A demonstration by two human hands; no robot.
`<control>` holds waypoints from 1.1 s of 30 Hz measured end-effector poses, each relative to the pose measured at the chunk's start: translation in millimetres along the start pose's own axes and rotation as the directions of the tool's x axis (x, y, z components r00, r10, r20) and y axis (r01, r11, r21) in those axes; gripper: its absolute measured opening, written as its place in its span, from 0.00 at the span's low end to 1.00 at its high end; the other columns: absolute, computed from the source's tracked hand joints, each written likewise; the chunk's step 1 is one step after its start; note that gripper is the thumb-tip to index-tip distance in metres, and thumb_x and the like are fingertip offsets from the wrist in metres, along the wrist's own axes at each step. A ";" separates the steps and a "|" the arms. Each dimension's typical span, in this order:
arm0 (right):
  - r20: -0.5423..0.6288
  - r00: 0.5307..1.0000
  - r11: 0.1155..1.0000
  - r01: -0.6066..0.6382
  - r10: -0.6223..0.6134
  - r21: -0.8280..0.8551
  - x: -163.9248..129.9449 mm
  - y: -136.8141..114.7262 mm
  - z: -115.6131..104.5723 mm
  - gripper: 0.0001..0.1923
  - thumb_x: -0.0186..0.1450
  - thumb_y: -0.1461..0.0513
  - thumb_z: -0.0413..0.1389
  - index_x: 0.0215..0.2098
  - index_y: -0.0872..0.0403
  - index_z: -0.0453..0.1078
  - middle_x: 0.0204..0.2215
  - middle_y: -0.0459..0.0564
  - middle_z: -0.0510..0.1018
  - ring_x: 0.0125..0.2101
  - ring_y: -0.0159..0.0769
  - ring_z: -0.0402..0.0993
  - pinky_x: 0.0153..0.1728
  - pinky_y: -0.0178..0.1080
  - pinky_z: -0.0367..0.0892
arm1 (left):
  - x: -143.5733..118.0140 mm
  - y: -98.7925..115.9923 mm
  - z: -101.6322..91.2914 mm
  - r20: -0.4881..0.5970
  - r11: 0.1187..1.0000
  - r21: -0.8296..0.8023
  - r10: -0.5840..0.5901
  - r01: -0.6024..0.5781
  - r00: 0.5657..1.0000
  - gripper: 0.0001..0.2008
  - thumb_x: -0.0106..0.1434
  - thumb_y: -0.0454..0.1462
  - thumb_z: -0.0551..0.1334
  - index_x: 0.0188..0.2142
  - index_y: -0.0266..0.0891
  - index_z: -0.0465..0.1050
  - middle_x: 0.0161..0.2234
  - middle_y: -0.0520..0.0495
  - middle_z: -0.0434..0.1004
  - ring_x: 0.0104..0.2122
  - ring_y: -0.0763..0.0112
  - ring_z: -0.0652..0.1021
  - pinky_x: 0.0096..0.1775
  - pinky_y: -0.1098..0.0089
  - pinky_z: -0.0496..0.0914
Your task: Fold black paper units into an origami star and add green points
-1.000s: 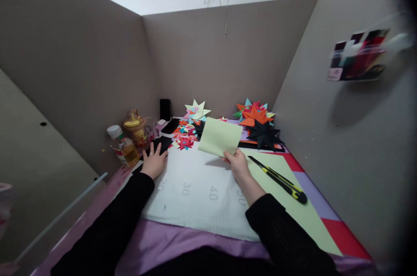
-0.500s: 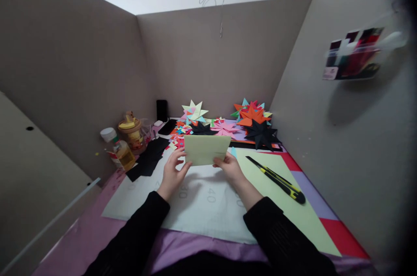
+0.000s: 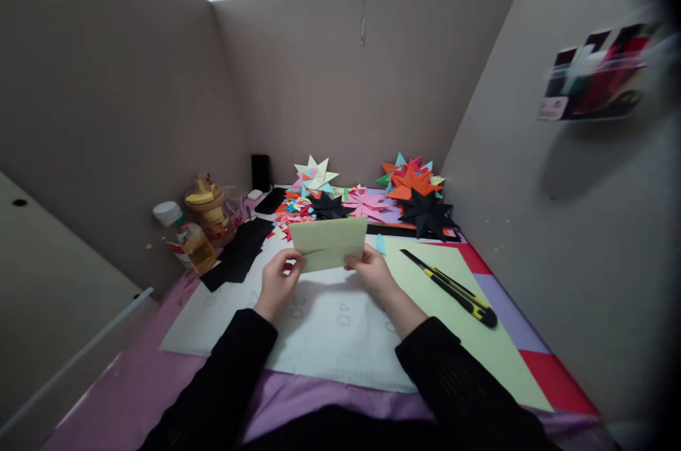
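Hands meet over a white cutting mat (image 3: pixel 319 330) on a counter (image 3: pixel 159 387) draped in purple: the left hand (image 3: pixel 277 284) pinches the lower left corner of a pale green paper sheet (image 3: pixel 328 243), the right hand (image 3: pixel 372 274) the lower right corner, both closed on it with fingers in front and thumbs behind. The sheet is held off the mat, its top edge level and tipped toward the far wall, its lower edge just above the numbered markings. Open mat lies in front of and below the hands, bare to its near edge. To the right, just beside the right wrist, a large green sheet (image 3: pixel 479 344) overlaps the mat's edge, and a yellow-and-black utility knife (image 3: pixel 452 289) lies slantwise on it, apart from the hand. To the left, black paper pieces (image 3: pixel 239 252) spill over the mat's far left corner, near a bottle (image 3: pixel 186 238) and a jar (image 3: pixel 207 206) by the cardboard wall (image 3: pixel 106 118). Beyond the held sheet, folded paper stars (image 3: pixel 415 196) and coloured scraps (image 3: pixel 295 208) crowd the counter's far edge against the back partition, which closes the space on three sides.
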State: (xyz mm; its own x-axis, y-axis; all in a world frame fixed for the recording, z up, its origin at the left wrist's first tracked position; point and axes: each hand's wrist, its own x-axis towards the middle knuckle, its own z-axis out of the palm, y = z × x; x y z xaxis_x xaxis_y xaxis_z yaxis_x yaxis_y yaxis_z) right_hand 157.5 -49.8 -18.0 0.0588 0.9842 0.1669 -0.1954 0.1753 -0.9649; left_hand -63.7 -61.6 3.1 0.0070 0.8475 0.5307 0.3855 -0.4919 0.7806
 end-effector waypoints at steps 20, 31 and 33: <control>-0.034 0.998 0.998 -0.043 0.045 0.041 0.4 7.0 -2.7 0.14 0.48 0.58 0.66 0.31 0.54 0.72 0.25 0.47 0.78 0.26 0.36 0.73 0.27 0.38 0.72 | -10.6 -1.4 0.2 -0.086 0.992 -0.123 -0.019 0.008 0.996 0.06 0.55 0.40 0.64 0.31 0.41 0.70 0.39 0.41 0.80 0.37 0.63 0.79 0.39 0.63 0.75; -0.009 0.995 0.993 -0.103 0.103 0.053 -2.2 10.6 7.9 0.17 0.49 0.59 0.66 0.35 0.55 0.71 0.28 0.47 0.80 0.23 0.33 0.74 0.27 0.37 0.72 | -1.8 1.8 15.4 0.283 0.820 -0.313 -0.401 0.480 0.871 0.16 0.48 0.38 0.70 0.35 0.33 0.72 0.25 0.48 0.78 0.24 0.69 0.77 0.26 0.73 0.67; -0.008 0.993 0.991 -0.117 0.117 0.060 -2.9 11.6 9.0 0.16 0.49 0.59 0.66 0.34 0.55 0.71 0.27 0.46 0.80 0.22 0.33 0.74 0.26 0.37 0.72 | -2.8 1.3 16.0 0.272 0.814 -0.316 -0.414 0.487 0.869 0.14 0.48 0.38 0.69 0.33 0.33 0.73 0.24 0.48 0.78 0.22 0.70 0.75 0.25 0.73 0.67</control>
State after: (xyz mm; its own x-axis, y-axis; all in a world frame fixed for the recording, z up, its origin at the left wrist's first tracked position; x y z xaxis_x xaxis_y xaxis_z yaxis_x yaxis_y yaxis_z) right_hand 146.2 -50.4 -27.9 0.0432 0.9978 0.0511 -0.2588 0.0606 -0.9640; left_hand -48.4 -61.5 -2.7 0.0976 0.9941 0.0481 0.0256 -0.0508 0.9984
